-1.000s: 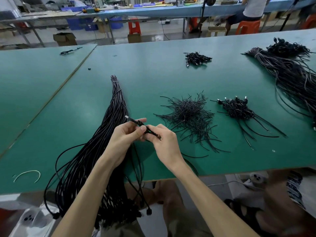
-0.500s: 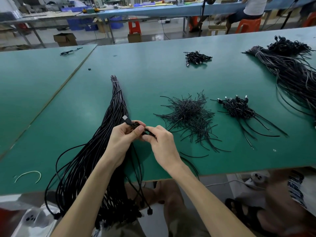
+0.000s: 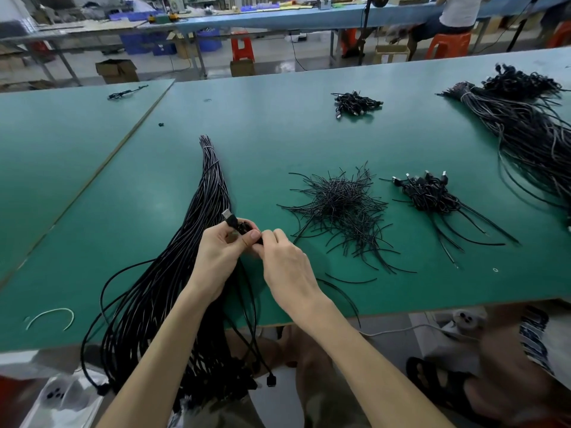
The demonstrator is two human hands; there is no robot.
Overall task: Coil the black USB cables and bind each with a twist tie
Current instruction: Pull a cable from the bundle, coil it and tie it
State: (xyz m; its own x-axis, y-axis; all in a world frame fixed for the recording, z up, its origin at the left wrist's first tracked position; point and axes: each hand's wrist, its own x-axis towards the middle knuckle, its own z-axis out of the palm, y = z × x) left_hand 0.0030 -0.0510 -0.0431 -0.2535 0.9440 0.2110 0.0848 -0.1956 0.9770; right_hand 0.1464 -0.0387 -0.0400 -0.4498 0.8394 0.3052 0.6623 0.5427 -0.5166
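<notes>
Above near edge of worktop [image 3: 278,134], black USB cable [image 3: 228,216] is pinched by left hand [image 3: 216,261] and right hand [image 3: 287,267]. Both grips are clamped on it, fingertips touching. Against a second ago, hands are drawn closer and plug is tipped upward out of left grip. Coiling or binding is judged under way; twist tie cannot be made out. Unbound cable bundle [image 3: 210,186] lies beneath, tie heap [image 3: 340,199] to right.

No legible txt anywhere.
</notes>
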